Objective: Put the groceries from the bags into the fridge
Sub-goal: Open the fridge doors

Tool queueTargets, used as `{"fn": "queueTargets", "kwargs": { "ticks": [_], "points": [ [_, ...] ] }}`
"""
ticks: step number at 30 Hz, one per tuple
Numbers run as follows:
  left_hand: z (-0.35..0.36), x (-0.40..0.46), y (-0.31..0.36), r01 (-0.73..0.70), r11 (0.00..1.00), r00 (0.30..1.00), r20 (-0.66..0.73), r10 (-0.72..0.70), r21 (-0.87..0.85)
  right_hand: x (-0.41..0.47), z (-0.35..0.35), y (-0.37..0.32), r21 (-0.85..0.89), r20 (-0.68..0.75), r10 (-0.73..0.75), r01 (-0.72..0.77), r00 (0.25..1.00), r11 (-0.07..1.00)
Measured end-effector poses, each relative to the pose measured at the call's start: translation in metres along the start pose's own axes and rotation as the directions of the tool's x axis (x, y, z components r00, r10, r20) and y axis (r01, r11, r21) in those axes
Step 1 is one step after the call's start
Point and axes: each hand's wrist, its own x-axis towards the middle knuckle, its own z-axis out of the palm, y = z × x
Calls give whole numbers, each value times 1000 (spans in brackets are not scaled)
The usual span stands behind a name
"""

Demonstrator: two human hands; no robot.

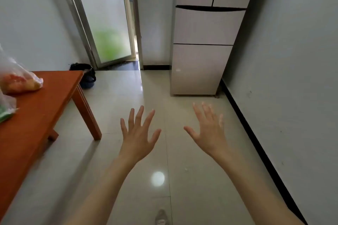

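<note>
The silver fridge (204, 38) stands against the far wall at the right, all its doors and drawers closed. A clear plastic bag (20, 82) with red and orange produce lies on the red-brown wooden table (43, 107) at the left. A second bag (5, 111) with something green shows at the left edge, mostly cut off. My left hand (138, 135) and my right hand (208, 129) are stretched out over the floor, fingers spread, holding nothing. Both are well short of the fridge and to the right of the table.
A frosted glass door (106, 16) stands ajar at the back left of the fridge. A dark bag and a blue basin (87, 76) sit on the floor behind the table. Pale floor tiles (164, 179) run between table and right wall (292, 78).
</note>
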Motion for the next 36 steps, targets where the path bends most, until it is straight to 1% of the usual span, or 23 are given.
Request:
{"fn": "queueTargets", "kwargs": {
  "ticks": [2, 3, 7, 11, 15, 20, 22, 25, 28, 30, 33, 36],
  "points": [
    [12, 24, -4, 48, 996, 999, 0, -49, -76, 29, 9, 10, -9, -3, 14, -14, 1000, 1000],
    [18, 38, -6, 49, 996, 999, 7, -49, -79, 45, 13, 16, -23, 5, 31, -31, 1000, 999],
    [28, 107, -17, 34, 996, 999, 16, -33, -82, 105, 21, 33, 14, 24, 71, -72, 997, 997],
    [28, 182, -17, -34, 999, 999, 21, 35, -37, 159, 19, 53, 23, -16, 95, -95, 995, 995],
    [41, 246, -7, -112, 993, 994, -2, 112, -24, 214, 18, 77, 0, -44, 114, -114, 993, 993],
    [79, 312, 6, -127, 992, 988, 90, 127, 0, 278, 28, 120, -17, -3, 154, -154, 988, 988],
    [94, 344, 12, -123, 992, 988, 96, 123, -1, 309, 31, 142, -20, 22, 168, -167, 986, 986],
    [106, 397, 24, -126, 991, 990, 71, 124, 33, 358, 31, 168, -12, 18, 149, -149, 989, 989],
    [109, 472, 50, -136, 990, 990, 38, 134, 38, 421, 22, 200, 20, -7, 137, -136, 991, 990],
    [107, 518, 68, -149, 987, 989, 6, 149, 51, 463, 13, 220, 8, -37, 113, -113, 993, 994],
    [106, 573, 86, -171, 983, 984, -32, 173, 65, 519, 1, 239, 33, -71, 101, -99, 992, 995],
    [115, 619, 88, -148, 986, 989, -15, 150, 74, 565, 1, 252, 45, -67, 81, -79, 994, 996]
  ]
}}
